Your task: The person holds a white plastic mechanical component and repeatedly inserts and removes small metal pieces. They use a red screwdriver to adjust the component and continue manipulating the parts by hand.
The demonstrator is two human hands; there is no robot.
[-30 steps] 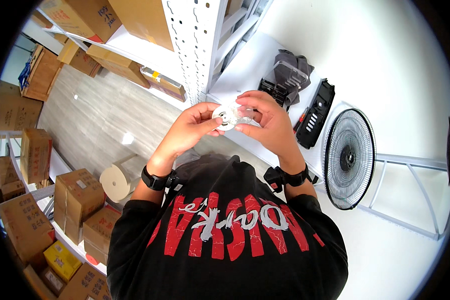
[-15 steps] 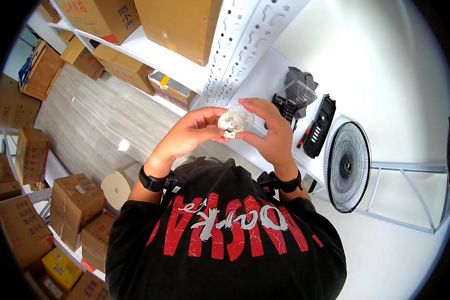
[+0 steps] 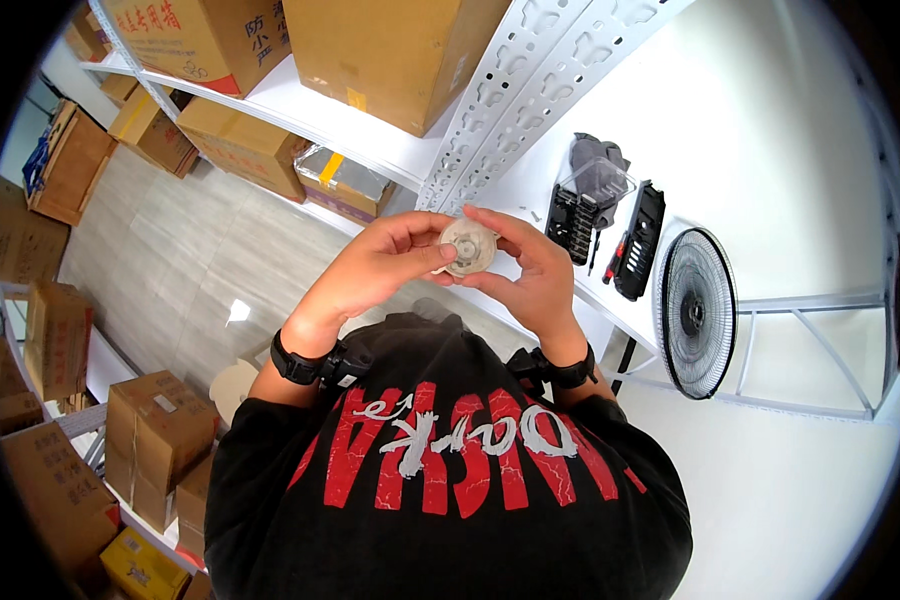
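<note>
Fingers (image 3: 428,262) of the left hand (image 3: 372,265) and right hand (image 3: 536,277), two hands at work, are closed on one pale round part (image 3: 468,249), held up between them! On the tabletop (image 3: 540,178), one black case (image 3: 570,226), one slotted black piece (image 3: 638,242) and one grey cloth (image 3: 592,160) are laid; one fan grille (image 3: 698,312) is spotted beside; two black wristbands (image 3: 299,364) are worn.

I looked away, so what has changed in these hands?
The right hand moved left, bringing the clear, round plastic piece over the white, round plastic part. Neither hand visibly let go; the left hand still holds the white part. The black, round wire fan grille stayed at the right.
</note>
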